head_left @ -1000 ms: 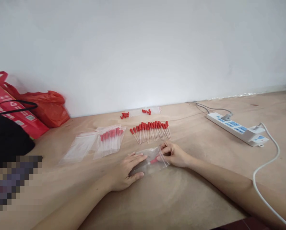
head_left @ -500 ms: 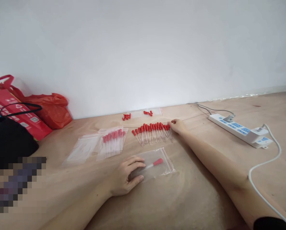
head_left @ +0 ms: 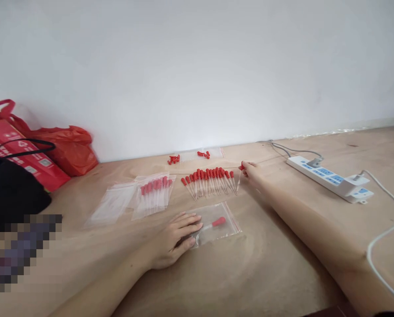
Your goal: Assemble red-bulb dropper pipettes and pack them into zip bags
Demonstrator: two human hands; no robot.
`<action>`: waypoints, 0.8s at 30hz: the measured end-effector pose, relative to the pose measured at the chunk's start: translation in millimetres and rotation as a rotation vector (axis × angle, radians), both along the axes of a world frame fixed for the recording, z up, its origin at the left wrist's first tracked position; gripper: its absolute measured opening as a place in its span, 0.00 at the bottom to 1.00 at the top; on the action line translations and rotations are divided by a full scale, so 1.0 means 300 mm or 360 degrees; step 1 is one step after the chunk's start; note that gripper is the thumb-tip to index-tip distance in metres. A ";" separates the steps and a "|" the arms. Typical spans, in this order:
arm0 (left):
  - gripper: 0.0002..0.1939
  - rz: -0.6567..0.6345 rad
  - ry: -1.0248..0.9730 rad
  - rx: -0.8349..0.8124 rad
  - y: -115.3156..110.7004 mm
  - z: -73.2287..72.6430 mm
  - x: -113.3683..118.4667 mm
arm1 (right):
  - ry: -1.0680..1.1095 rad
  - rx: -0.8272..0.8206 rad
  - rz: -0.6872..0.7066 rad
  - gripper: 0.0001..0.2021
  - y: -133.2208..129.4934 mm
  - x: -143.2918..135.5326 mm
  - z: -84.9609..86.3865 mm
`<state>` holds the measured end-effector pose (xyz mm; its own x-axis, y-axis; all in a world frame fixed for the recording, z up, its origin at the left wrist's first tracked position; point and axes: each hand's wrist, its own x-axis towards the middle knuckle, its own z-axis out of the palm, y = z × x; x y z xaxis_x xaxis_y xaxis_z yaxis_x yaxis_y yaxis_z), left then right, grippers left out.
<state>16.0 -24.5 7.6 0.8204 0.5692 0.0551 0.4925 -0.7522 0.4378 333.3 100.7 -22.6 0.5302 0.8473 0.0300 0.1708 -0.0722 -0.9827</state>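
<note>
My left hand lies with its fingers apart on the lower left part of a clear zip bag, which contains one red-bulbed dropper. My right hand pinches another dropper by its red bulb, its thin clear tube pointing down toward the table. Just left of that hand is a row of several droppers, red bulbs away from me. Farther left, bags with droppers inside overlap flat clear bags.
Loose red bulbs and a clear bag lie near the wall. A white power strip with cables stands at the right. Red bags and a black item are at the far left.
My right hand has lifted a dropper from the right end of the row and moved slightly right with it. My left hand's fingers lie flatter on the bag.
</note>
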 end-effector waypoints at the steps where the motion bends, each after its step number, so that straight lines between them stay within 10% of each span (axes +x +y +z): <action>1: 0.19 -0.0001 0.0006 0.0000 0.000 0.002 0.001 | 0.0069 0.0054 0.0006 0.09 -0.027 0.005 -0.004; 10: 0.20 0.0022 0.0059 0.0050 0.004 -0.005 0.005 | 0.0670 0.0355 0.0264 0.15 -0.313 -0.061 -0.049; 24: 0.26 0.0091 -0.0001 0.0086 0.002 -0.020 0.000 | 0.0678 0.0128 0.0850 0.16 -0.411 -0.177 -0.002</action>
